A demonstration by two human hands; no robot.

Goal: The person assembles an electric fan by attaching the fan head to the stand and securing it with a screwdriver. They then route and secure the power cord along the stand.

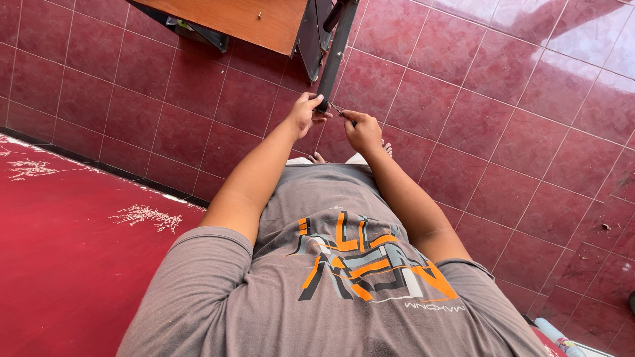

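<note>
I look down over my grey shirt at both hands held out in front of me. My left hand (305, 114) grips the lower end of a dark metal bar (334, 53) that slants up toward the wooden table. My right hand (362, 131) holds a thin dark tool (339, 111), its tip touching the bar's end right beside my left fingers. What kind of tool it is I cannot tell. My bare toes (318, 158) show just below the hands.
A wooden table top (245, 20) with a dark frame stands at the top. Dark red floor tiles (503, 132) fill the scene. A red patterned mat (66, 244) lies at the left. A white bottle-like object (559, 338) lies at the bottom right.
</note>
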